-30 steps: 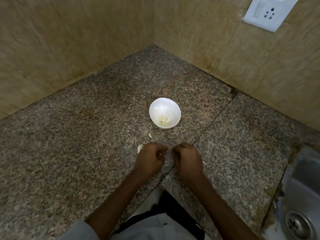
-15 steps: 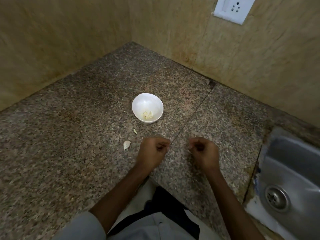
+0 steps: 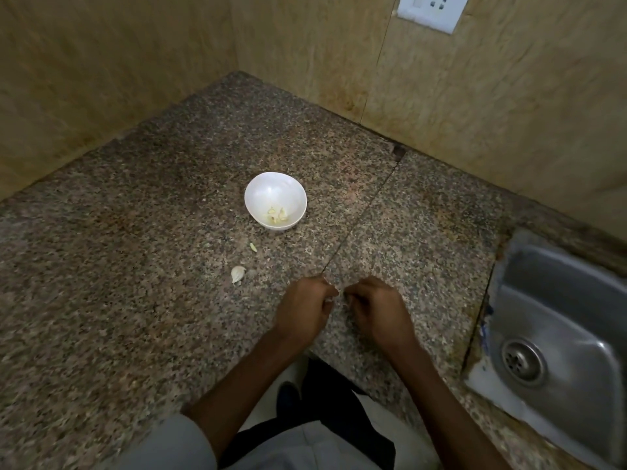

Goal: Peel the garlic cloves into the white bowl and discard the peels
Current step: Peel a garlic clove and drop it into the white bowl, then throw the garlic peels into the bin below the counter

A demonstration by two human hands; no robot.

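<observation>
Now both my forearms reach in over the granite counter (image 3: 135, 300), knuckles up, fingers curled inward, tips almost meeting. My left hand (image 3: 302, 312) pinches a pale scrap (image 3: 328, 300), too small to name. My right hand (image 3: 380, 312) is curled; I cannot tell if it holds anything. The white bowl (image 3: 271, 189) stands beyond with peeled cloves (image 3: 278, 215) inside. A whole clove (image 3: 238, 273) and a sliver (image 3: 253, 246) lie between the bowl and my left hand. A steel sink (image 3: 559, 300) sits at far right.
</observation>
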